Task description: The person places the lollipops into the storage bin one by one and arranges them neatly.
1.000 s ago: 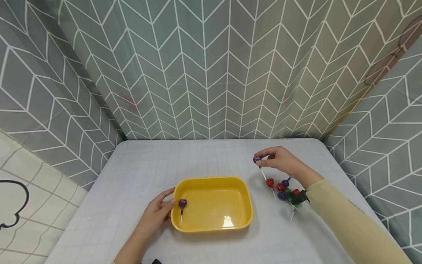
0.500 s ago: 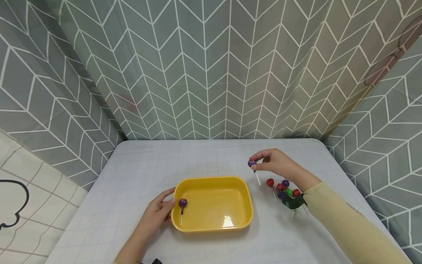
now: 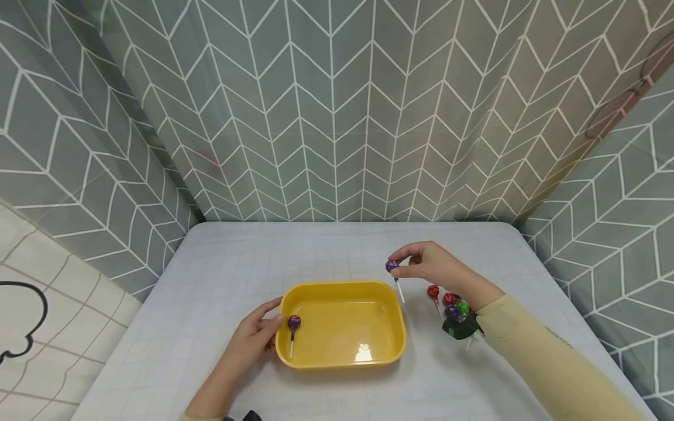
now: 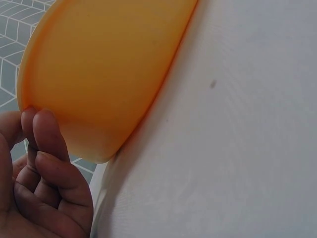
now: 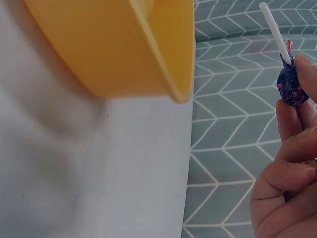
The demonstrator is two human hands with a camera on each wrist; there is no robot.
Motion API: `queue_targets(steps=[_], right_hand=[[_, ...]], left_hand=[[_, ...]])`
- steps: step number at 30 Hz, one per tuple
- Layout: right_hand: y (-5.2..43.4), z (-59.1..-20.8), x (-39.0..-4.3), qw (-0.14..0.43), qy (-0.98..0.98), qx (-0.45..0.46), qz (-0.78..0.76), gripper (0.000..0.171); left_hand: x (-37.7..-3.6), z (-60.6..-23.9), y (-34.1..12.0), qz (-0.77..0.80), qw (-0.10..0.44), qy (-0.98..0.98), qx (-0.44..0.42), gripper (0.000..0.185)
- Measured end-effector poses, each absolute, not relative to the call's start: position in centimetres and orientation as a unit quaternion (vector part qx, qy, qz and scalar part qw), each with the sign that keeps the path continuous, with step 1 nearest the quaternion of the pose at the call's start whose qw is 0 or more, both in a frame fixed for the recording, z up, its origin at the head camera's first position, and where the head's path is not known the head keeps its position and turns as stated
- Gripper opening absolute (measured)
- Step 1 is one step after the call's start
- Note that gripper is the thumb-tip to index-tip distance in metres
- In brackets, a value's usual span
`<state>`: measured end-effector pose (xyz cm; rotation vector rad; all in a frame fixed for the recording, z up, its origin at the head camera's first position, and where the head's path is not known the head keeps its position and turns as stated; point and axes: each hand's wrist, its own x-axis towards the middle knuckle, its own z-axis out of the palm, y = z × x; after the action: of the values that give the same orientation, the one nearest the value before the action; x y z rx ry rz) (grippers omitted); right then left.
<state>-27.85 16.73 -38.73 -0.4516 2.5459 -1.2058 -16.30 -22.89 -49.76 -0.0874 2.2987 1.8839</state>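
Observation:
A purple-wrapped lollipop (image 3: 391, 266) is pinched by its candy head between the thumb and fingers of my right hand (image 3: 429, 266), above the table just beyond the tray's far right corner. Its white stick (image 5: 275, 30) points down and slightly right in the head view. At the left end of the yellow tray (image 3: 342, 363), my left hand (image 3: 256, 332) grips the rim, with the thumb on top and fingers outside. Inside the tray, near that thumb, lies another purple lollipop (image 3: 293, 323). The left wrist view shows curled fingers (image 4: 49, 131) against the tray wall.
Right of the tray, a red lollipop (image 3: 433, 292) lies beside a cluster of several red, purple and green lollipops (image 3: 462, 307). The right forearm and a black wrist strap (image 3: 460, 328) partly cover the cluster. A patterned curtain (image 3: 337, 117) hangs behind the white table (image 3: 263, 251).
My right hand has moved left and slightly nearer with the purple lollipop, away from the cluster toward the tray. The left hand keeps its place on the tray.

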Motion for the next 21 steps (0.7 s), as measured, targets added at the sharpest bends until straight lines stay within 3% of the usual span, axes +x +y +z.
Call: queue_targets(steps=[21], right_hand=[[12.7, -38.0, -26.6, 0.165, 0.866, -0.203, -0.426, 0.030]], left_hand=[[-16.3, -49.8, -22.8, 0.623, 0.075, 0.778, -0.020, 0.048]])
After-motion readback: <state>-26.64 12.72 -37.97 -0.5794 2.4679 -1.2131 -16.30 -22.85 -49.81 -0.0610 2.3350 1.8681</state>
